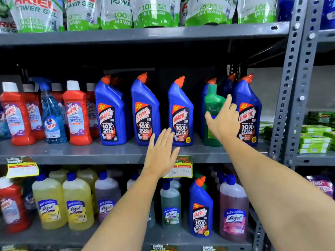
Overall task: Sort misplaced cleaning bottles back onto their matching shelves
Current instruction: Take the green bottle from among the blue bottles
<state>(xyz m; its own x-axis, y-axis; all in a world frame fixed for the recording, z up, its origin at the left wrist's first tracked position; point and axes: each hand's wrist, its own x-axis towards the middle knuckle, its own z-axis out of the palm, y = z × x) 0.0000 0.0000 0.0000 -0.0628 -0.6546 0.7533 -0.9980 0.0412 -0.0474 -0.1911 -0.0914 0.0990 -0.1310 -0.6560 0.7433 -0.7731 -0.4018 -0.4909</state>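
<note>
- Right hand (223, 118) up at the middle shelf (76, 153), fingers spread, palm against a green bottle (213, 113) – looks like contact, no closed grip yet.
- Green bottle stands upright among blue Harpic bottles (145, 109) (wrong row), just left of the far-right one.
- Left hand (161, 153) open & flat, fingers together, holding nothing, in front of the shelf edge near a price tag (184, 169).
- Lower shelf: one blue Harpic (200, 207) btw Lizol bottles (233, 209).

left hand (160, 154): flat, fingers spread | right hand (223, 120): raised, grip loose, unclosed
</note>
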